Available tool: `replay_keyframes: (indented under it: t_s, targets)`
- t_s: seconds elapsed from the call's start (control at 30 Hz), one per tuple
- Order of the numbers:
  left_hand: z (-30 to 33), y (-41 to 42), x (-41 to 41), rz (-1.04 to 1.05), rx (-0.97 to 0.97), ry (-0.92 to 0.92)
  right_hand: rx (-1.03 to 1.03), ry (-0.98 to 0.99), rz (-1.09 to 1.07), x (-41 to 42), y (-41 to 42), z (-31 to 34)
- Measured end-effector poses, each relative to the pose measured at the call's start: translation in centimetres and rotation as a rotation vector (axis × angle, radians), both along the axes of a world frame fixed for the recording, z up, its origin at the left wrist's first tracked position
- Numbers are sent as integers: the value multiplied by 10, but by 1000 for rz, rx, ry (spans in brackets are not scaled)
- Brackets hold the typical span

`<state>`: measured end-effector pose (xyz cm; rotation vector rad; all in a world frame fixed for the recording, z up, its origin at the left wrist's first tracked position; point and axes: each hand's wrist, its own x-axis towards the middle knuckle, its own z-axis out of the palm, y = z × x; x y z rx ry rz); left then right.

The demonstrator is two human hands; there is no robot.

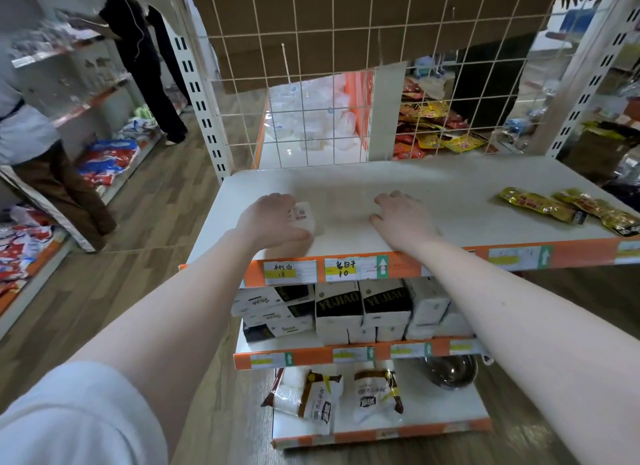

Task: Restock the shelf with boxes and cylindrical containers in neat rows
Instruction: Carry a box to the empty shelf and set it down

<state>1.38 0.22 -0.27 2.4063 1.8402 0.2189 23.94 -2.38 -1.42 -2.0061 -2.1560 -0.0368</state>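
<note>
The left hand [273, 219] curls round a small white labelled box [304, 217] near the white top shelf's [433, 184] front-left edge, the right hand [401, 215] rests loosely curled and empty beside it, so squaring the box against the front lip would probably start a neat row.

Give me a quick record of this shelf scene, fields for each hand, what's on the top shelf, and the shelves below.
left hand: grips a small white box on the top shelf
right hand: flat on the top shelf, holding nothing
top shelf, right end: two yellow snack packets
middle shelf: stacked black-and-white boxes
bottom shelf: two brown-and-white bags, a metal bowl
</note>
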Motion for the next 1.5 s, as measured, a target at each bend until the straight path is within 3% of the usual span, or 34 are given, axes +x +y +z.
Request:
replay_keyframes:
  t_s: [0.6,0.8,1.23,1.5]
  targets:
    - [21,-109,-46,403,123,10,38,-19,233,-54,-38,12]
    - [20,-125,-91,433,126,21,82,-23,304,-98,-48,18]
    - [-6,-120,-286,426,57,-20,186,-8,315,-292,-40,5]
    - [-17,-100,-408,351,5,-26,114,-75,226,-407,-29,-11]
